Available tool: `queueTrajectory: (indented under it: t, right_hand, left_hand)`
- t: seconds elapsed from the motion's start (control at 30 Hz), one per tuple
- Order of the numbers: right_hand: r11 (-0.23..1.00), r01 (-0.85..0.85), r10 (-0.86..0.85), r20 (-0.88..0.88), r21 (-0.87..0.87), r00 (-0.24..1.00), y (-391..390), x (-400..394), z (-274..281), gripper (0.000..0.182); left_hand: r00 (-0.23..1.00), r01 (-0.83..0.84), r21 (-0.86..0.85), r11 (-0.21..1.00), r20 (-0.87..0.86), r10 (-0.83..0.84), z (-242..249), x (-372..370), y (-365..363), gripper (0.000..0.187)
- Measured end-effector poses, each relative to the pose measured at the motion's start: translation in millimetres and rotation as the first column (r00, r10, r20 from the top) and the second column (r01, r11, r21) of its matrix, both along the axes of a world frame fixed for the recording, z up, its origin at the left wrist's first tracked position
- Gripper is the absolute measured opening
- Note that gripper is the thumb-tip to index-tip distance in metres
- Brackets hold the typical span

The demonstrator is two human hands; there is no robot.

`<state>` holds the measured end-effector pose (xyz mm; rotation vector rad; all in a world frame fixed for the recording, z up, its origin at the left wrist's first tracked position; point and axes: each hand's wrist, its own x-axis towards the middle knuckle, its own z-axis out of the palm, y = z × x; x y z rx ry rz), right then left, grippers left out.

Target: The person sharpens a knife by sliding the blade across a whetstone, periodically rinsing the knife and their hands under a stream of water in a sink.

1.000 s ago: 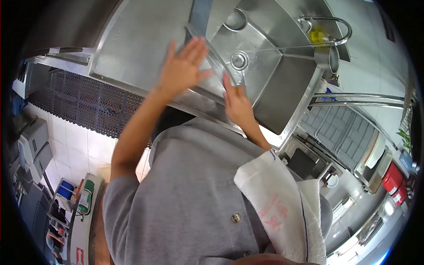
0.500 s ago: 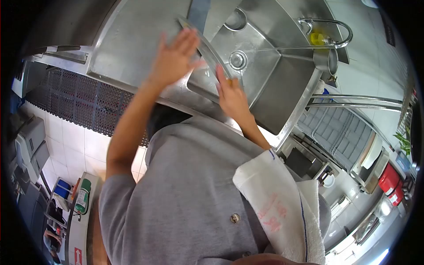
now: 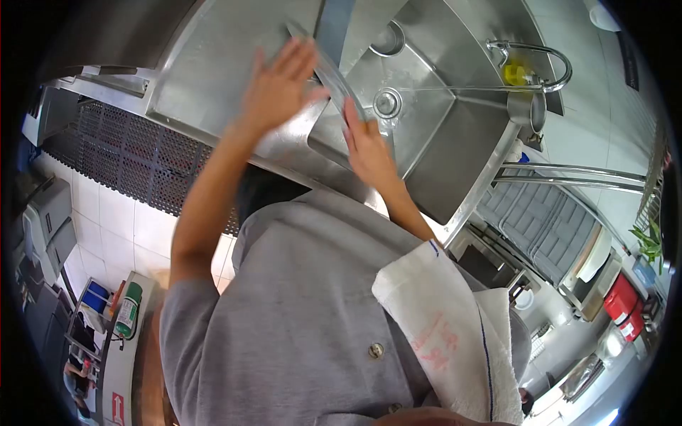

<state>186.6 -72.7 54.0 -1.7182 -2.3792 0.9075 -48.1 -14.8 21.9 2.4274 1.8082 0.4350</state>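
Observation:
My right hand (image 3: 371,153) is closed round the lower end of a thin metal sheet or tray (image 3: 328,71), seen nearly edge-on above the rim of a steel sink (image 3: 465,135). My left hand (image 3: 279,92), slightly blurred, has its fingers spread and holds nothing. It is just left of the tray's upper part; whether they touch is unclear. From the curved faucet (image 3: 565,67) a thin stream of water runs toward the drain (image 3: 387,103). A metal container (image 3: 388,39) lies in the sink's upper left corner.
The steel counter (image 3: 206,78) adjoins the sink, with a grey-blue strip (image 3: 334,32) across it. Near the faucet are a yellow item (image 3: 515,73) and a metal pot (image 3: 527,110). One person (image 3: 77,383) is at lower left; another's head (image 3: 526,402) shows at lower right.
The view has shifted slightly, so the sink and faucet appear a little lower and farther right. The tray is still in my right hand, and my left hand remains spread beside it.

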Motion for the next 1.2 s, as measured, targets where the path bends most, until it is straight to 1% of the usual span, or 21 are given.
queueTrajectory:
  t: [0.13,0.2,0.23,0.27,0.3,0.33,0.4,0.47,0.53,0.6,0.63,0.7,0.77,0.83,0.93,0.97,1.03,1.07,1.1,1.13,1.2]
  right_hand:
    - [0.989,-0.067,0.072,-0.032,0.130,0.997,86,-55,2,0.054]
    - [0.972,-0.108,0.126,-0.073,0.206,0.989,97,-53,6,0.052]
    - [0.986,-0.049,0.096,-0.300,0.162,0.949,100,-48,10,0.050]
    - [0.995,0.006,0.046,-0.508,0.100,0.860,102,-41,17,0.049]
    - [0.980,0.042,-0.142,-0.542,-0.192,0.828,105,-34,35,0.041]
    - [0.979,0.054,-0.154,-0.542,-0.196,0.826,110,-21,38,0.041]
    - [0.691,-0.055,-0.528,-0.555,-0.721,0.643,123,-1,38,0.024]
    - [0.715,0.003,-0.535,-0.545,-0.699,0.646,124,8,33,0.017]
    - [0.630,0.113,-0.581,-0.370,-0.768,0.725,123,16,25,0.017]
    - [0.654,0.093,-0.525,-0.361,-0.751,0.771,120,24,9,0.017]
    - [0.673,0.072,-0.466,-0.346,-0.737,0.814,115,30,0,0.017]
    - [0.681,0.077,-0.436,-0.319,-0.729,0.841,93,52,0,0.018]
    - [0.677,0.050,-0.378,-0.289,-0.734,0.879,59,88,2,0.018]
    - [0.618,0.036,-0.387,-0.263,-0.786,0.884,26,124,18,0.022]
    - [0.604,0.070,-0.414,-0.238,-0.794,0.879,46,108,23,0.025]
    - [0.638,0.099,-0.414,-0.231,-0.764,0.881,64,94,19,0.023]
    - [0.771,0.045,-0.326,-0.332,-0.636,0.885,116,51,-6,0.019]
    - [0.818,0.026,-0.284,-0.364,-0.575,0.887,141,25,-9,0.020]
    - [0.819,0.063,-0.351,-0.411,-0.570,0.841,156,0,-12,0.023]
    - [0.816,0.108,-0.421,-0.457,-0.568,0.784,163,-14,-13,0.025]
    - [0.841,0.077,-0.364,-0.456,-0.536,0.812,151,2,-17,0.024]
  left_hand:
    - [0.991,-0.096,-0.118,0.988,-0.100,0.085,36,-57,68,0.062]
    - [0.989,-0.123,-0.187,0.975,0.059,0.136,67,-53,76,0.067]
    - [0.988,-0.128,-0.191,0.973,0.057,0.141,79,-49,76,0.067]
    - [0.994,-0.061,0.050,0.997,0.090,0.057,91,-42,76,0.064]
    - [0.994,0.009,0.290,0.957,0.101,-0.040,98,-36,77,0.061]
    - [0.994,0.021,0.287,0.958,0.101,-0.052,102,-29,81,0.061]
    - [0.984,0.155,0.330,0.931,0.034,-0.176,107,-18,87,0.058]
    - [0.973,0.212,0.250,0.945,0.041,-0.229,80,-13,96,0.059]
    - [0.960,0.263,0.164,0.951,0.050,-0.275,46,-10,103,0.059]
    - [0.910,0.414,-0.051,0.909,0.015,-0.413,23,-4,102,0.062]
    - [0.907,0.420,-0.059,0.905,0.020,-0.420,13,2,95,0.062]
    - [0.928,0.314,-0.123,0.941,-0.172,-0.332,15,19,65,0.066]
    - [0.930,0.353,-0.064,0.933,-0.083,-0.357,14,43,20,0.070]
    - [0.910,0.415,-0.118,0.902,0.041,-0.413,31,62,-20,0.074]
    - [0.930,0.352,0.004,0.936,0.114,-0.350,24,60,-16,0.077]
    - [0.952,0.305,-0.110,0.946,0.024,-0.304,24,49,4,0.072]
    - [0.970,0.189,-0.081,0.979,-0.136,-0.199,13,22,64,0.071]
    - [0.982,0.150,-0.100,0.984,-0.104,-0.160,6,7,100,0.071]
    - [0.990,0.113,-0.125,0.986,-0.075,-0.123,5,-6,123,0.072]
    - [0.989,0.113,-0.131,0.985,-0.081,-0.125,23,-9,127,0.072]
    - [0.989,0.149,-0.295,0.944,0.042,-0.143,60,2,129,0.064]
